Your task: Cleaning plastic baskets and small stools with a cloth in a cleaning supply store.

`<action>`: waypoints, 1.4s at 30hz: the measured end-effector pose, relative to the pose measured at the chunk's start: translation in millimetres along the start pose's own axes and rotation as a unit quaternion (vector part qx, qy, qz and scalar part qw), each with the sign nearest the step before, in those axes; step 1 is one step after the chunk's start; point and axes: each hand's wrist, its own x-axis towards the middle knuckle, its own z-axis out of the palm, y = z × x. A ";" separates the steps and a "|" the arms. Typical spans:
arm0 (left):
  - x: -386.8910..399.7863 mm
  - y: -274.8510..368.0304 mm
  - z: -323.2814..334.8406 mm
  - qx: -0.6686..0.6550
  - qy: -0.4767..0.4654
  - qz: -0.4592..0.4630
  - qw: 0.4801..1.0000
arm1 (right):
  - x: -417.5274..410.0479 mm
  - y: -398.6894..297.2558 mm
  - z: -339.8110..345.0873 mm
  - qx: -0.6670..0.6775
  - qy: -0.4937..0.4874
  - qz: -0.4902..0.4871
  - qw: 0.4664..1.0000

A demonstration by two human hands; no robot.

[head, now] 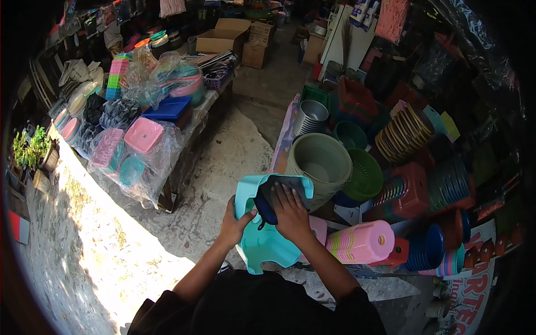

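Observation:
A turquoise plastic stool (272, 245), seen tilted with its hollow inside towards me, is held in front of my body. My left hand (235, 224) grips its left edge, thumb over the rim. A dark cloth or mitt (264, 201) with a small loop lies against the upper part of the stool. Flat on this dark cloth rests my right hand (291, 211), fingers together and pointing away from me; whether it also grips the cloth cannot be told.
Grey-green nested buckets (320, 159) stand just beyond the stool, beside a green basket (362, 173). Stacked pink stools (362, 242) lie at the right. On the left, a long table bears plastic-wrapped pink basins (143, 135) and a blue tray (167, 104). Cardboard boxes (222, 37) stand farther back.

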 end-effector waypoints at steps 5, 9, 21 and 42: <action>2.1 24.4 10.2 0.107 -0.004 0.046 0.993 | -6.3 21.9 48.3 -0.032 -0.109 0.055 0.992; 7.0 -1.1 0.4 0.121 0.033 0.033 0.992 | -14.3 7.4 53.3 -0.003 -0.100 0.033 0.994; 13.0 -15.0 7.9 0.067 0.092 0.095 0.989 | -47.7 -70.5 56.4 0.546 -0.259 0.287 0.743; -8.4 -26.2 37.6 -0.064 0.059 0.051 0.995 | -46.3 -56.3 63.1 0.245 -0.128 0.190 0.942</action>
